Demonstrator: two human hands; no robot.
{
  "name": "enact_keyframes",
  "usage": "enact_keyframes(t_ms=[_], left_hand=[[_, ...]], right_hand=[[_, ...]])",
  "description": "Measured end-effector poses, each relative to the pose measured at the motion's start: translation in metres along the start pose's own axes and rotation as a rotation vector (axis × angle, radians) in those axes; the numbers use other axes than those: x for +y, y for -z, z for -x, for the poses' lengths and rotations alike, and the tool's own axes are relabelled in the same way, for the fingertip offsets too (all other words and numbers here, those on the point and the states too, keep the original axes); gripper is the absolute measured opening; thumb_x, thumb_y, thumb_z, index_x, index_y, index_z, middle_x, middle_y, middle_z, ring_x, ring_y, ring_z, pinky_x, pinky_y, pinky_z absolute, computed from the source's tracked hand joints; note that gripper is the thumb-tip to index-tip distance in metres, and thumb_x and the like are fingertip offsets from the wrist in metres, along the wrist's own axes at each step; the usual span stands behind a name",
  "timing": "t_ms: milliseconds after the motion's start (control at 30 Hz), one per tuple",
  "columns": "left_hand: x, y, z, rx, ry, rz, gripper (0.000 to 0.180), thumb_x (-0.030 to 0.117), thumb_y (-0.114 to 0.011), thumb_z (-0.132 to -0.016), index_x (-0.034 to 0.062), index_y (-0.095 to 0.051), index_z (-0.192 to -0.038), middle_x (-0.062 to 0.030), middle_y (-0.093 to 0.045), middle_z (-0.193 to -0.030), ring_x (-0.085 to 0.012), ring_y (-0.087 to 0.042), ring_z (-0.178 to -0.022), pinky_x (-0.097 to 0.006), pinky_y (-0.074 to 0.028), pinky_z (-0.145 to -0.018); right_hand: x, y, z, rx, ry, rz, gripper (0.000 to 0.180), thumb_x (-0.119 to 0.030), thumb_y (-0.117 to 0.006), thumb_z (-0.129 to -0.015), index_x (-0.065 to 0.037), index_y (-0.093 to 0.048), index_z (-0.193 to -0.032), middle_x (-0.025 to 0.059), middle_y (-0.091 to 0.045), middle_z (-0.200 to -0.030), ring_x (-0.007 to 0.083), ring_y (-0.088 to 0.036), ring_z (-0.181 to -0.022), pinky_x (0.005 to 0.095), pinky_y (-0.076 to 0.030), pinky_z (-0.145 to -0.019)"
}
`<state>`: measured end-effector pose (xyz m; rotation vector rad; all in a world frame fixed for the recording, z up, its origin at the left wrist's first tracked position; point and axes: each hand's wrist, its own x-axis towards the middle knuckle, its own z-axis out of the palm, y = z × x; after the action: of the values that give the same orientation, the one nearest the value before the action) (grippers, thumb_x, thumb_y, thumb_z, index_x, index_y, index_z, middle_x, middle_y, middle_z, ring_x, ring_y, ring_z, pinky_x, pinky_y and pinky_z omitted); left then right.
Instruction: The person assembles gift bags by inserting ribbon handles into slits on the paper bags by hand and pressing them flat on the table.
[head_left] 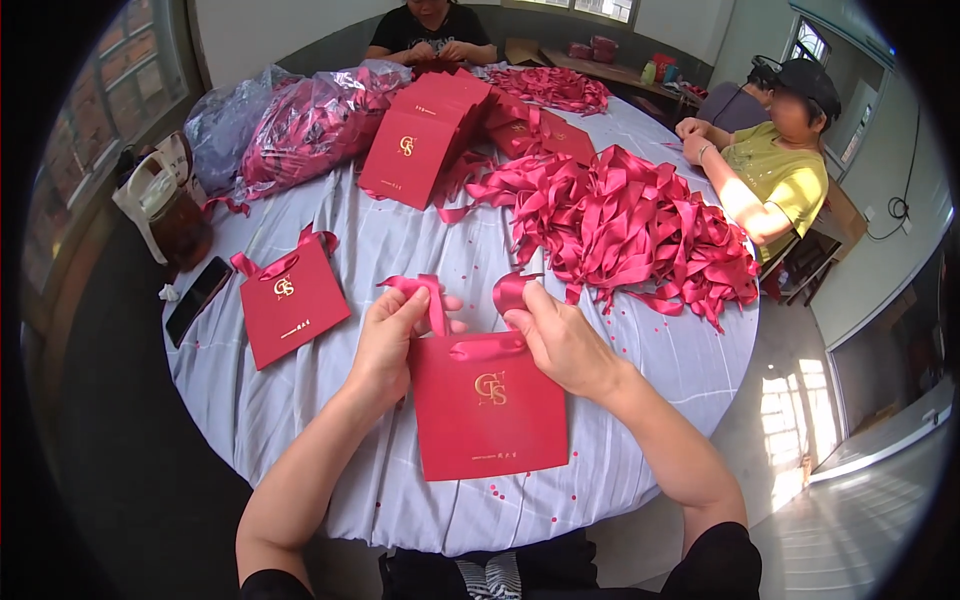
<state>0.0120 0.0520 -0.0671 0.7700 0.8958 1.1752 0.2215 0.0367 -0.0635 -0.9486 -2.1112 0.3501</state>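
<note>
A red paper gift bag [490, 430] with gold print lies flat in front of me, a pink-red ribbon [487, 347] threaded across its top edge. My left hand [398, 325] pinches one end of that ribbon above the bag's left corner. Above the right corner, my right hand [560, 340] closes on the other end, which curls up from the fingers. A second red gift bag [297, 310], its ribbon at the top, rests on the table to the left. Beyond my right hand lies a big heap of pink-red ribbons [635, 225].
The round table has a pale cloth [400, 500] dotted with small red bits. A stack of red bags [420, 140], a stuffed plastic bag [315, 130], a phone [198, 300] and a jug [170, 215] stand around. Co-workers sit at the far side and the right [775, 170].
</note>
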Motion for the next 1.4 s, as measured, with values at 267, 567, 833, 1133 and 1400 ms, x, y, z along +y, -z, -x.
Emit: enact_keyframes(t_ms=[267, 567, 833, 1133, 1400], left_hand=[[0.02, 0.013, -0.006, -0.37, -0.21, 0.035, 0.022, 0.019, -0.054, -0.095, 0.0034, -0.054, -0.111, -0.0045, -0.064, -0.083, -0.0163, -0.063, -0.081, -0.035, -0.052, -0.076], [0.025, 0.013, -0.005, -0.357, -0.28, 0.101, 0.012, 0.02, -0.048, -0.097, 0.0079, -0.048, -0.099, -0.0014, -0.053, -0.078, -0.0145, -0.057, -0.07, -0.039, -0.05, -0.081], [0.023, 0.023, -0.013, -0.3, -0.195, 0.201, 0.017, 0.018, -0.046, -0.098, 0.0053, -0.046, -0.109, -0.0022, -0.048, -0.078, -0.0148, -0.053, -0.07, -0.038, -0.048, -0.081], [0.021, 0.015, -0.003, -0.229, 0.099, -0.137, 0.05, 0.039, -0.059, -0.091, -0.0011, -0.054, -0.12, -0.0156, -0.061, -0.115, -0.0254, -0.062, -0.104, -0.039, -0.048, -0.093], [0.007, -0.006, 0.015, -0.218, 0.032, -0.3, 0.034, 0.013, -0.076, -0.078, -0.0011, -0.06, -0.105, -0.0082, -0.067, -0.094, -0.0144, -0.065, -0.082, -0.027, -0.053, -0.075]], right_hand=[[-0.002, -0.001, -0.001, 0.01, -0.027, -0.04, 0.014, -0.005, -0.054, -0.091, 0.001, -0.042, -0.094, 0.0232, -0.058, -0.079, 0.0418, -0.061, -0.073, 0.0459, -0.045, -0.056], [0.002, -0.011, 0.004, -0.042, 0.002, 0.011, 0.015, -0.005, -0.056, -0.09, 0.001, -0.043, -0.094, 0.0239, -0.057, -0.078, 0.0427, -0.06, -0.072, 0.0473, -0.044, -0.056], [-0.001, -0.014, 0.003, -0.02, 0.013, 0.032, 0.015, -0.005, -0.056, -0.09, 0.001, -0.043, -0.093, 0.0244, -0.057, -0.079, 0.0429, -0.06, -0.071, 0.0474, -0.045, -0.055], [-0.003, 0.002, -0.001, 0.128, -0.013, -0.008, 0.013, -0.004, -0.055, -0.09, 0.0, -0.044, -0.097, 0.0208, -0.057, -0.077, 0.0403, -0.06, -0.071, 0.0452, -0.045, -0.056], [-0.006, 0.007, -0.002, 0.203, -0.074, 0.002, 0.012, -0.005, -0.055, -0.091, 0.0, -0.045, -0.096, 0.0207, -0.056, -0.075, 0.0397, -0.06, -0.069, 0.0446, -0.043, -0.055]])
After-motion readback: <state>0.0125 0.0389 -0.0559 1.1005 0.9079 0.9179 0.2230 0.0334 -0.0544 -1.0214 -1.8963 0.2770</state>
